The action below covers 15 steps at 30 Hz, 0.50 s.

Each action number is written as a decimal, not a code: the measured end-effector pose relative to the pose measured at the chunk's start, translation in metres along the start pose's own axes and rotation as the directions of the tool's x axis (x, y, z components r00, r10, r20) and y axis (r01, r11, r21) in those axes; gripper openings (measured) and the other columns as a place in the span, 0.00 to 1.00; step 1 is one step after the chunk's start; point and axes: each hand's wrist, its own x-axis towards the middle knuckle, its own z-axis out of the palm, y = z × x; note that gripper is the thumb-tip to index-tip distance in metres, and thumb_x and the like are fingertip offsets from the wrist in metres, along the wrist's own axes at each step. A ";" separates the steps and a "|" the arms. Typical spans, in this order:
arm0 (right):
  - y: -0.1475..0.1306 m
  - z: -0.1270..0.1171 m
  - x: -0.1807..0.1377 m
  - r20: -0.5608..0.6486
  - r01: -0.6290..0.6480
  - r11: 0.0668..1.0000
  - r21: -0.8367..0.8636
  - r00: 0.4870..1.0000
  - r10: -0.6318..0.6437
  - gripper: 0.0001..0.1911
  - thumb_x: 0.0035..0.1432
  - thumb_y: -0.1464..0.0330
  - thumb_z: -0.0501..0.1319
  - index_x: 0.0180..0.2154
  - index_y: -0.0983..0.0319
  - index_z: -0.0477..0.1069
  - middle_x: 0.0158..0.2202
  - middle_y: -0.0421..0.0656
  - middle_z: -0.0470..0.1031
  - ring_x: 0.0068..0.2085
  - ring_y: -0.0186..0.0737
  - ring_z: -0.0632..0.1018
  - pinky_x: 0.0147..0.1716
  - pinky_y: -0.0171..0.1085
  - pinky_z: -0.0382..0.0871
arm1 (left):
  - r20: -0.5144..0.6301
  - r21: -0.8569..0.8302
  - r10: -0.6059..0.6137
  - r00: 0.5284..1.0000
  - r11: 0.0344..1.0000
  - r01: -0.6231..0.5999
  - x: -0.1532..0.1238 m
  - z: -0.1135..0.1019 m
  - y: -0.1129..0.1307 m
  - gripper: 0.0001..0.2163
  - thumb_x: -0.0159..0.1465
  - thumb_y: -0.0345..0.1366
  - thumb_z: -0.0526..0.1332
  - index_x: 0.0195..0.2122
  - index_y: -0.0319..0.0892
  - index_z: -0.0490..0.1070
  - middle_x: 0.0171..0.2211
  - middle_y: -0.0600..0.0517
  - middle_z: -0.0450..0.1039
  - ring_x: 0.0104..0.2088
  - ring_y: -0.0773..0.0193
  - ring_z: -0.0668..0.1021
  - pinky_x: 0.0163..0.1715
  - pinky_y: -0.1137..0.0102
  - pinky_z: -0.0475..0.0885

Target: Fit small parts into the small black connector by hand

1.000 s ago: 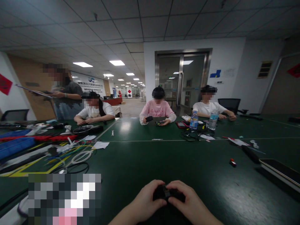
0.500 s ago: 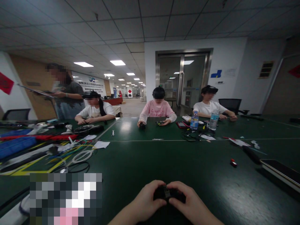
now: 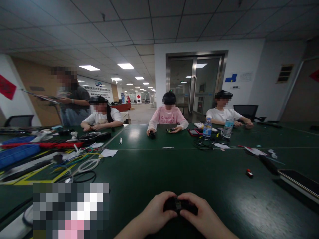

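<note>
Close to the near edge of the table, my left hand (image 3: pixel 157 212) and my right hand (image 3: pixel 197 212) are closed around the two ends of one small black object (image 3: pixel 178 205). A silvery metal piece shows in its middle, between my fingertips. Both thumbs press on the near side while the index fingers lie over the far side. My fingers cover much of the object, and its exact kind is too dark to make out.
Cables (image 3: pixel 88 165) and blue trays (image 3: pixel 18 156) lie at left. A small red-and-black item (image 3: pixel 249 173) and a dark flat device (image 3: pixel 300 182) lie at right. Water bottles (image 3: pixel 207 127) stand farther back. Three people sit opposite; another person (image 3: pixel 72 96) stands at left.
Both hands keep the same grip on the black object. Only a very slight shift of the camera view shows.
</note>
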 end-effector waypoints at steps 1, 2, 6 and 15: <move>0.000 0.000 0.000 -0.006 0.009 1.000 -0.002 1.000 -0.009 0.17 0.49 0.73 0.62 0.43 0.56 0.73 0.44 0.41 0.76 0.46 0.44 0.75 0.47 0.39 0.67 | 0.000 -0.004 0.000 1.000 1.000 0.000 0.000 0.000 0.000 0.20 0.52 0.28 0.64 0.47 0.45 0.69 0.43 0.52 0.72 0.43 0.59 0.74 0.43 0.68 0.67; 0.000 0.000 0.000 -0.009 0.016 1.000 -0.003 1.000 -0.016 0.18 0.49 0.73 0.62 0.43 0.55 0.73 0.45 0.41 0.76 0.46 0.44 0.75 0.47 0.39 0.67 | -0.003 -0.007 0.001 1.000 1.000 -0.001 0.000 0.000 0.000 0.20 0.52 0.28 0.64 0.47 0.45 0.69 0.43 0.52 0.72 0.43 0.59 0.74 0.43 0.69 0.67; -0.002 0.000 -0.001 0.002 0.004 1.000 -0.007 1.000 -0.004 0.18 0.49 0.73 0.62 0.43 0.55 0.73 0.45 0.41 0.76 0.47 0.44 0.75 0.47 0.39 0.67 | -0.011 -0.002 0.003 1.000 1.000 -0.003 0.000 0.001 -0.001 0.20 0.52 0.28 0.65 0.47 0.45 0.69 0.43 0.53 0.72 0.43 0.59 0.74 0.43 0.69 0.67; -0.003 0.001 0.000 0.001 0.005 1.000 0.008 1.000 -0.005 0.17 0.48 0.74 0.61 0.42 0.56 0.73 0.44 0.41 0.76 0.46 0.43 0.75 0.48 0.39 0.67 | -0.012 0.030 0.019 1.000 0.999 -0.018 0.000 0.000 -0.002 0.21 0.51 0.27 0.65 0.47 0.45 0.69 0.43 0.52 0.71 0.43 0.59 0.73 0.43 0.68 0.67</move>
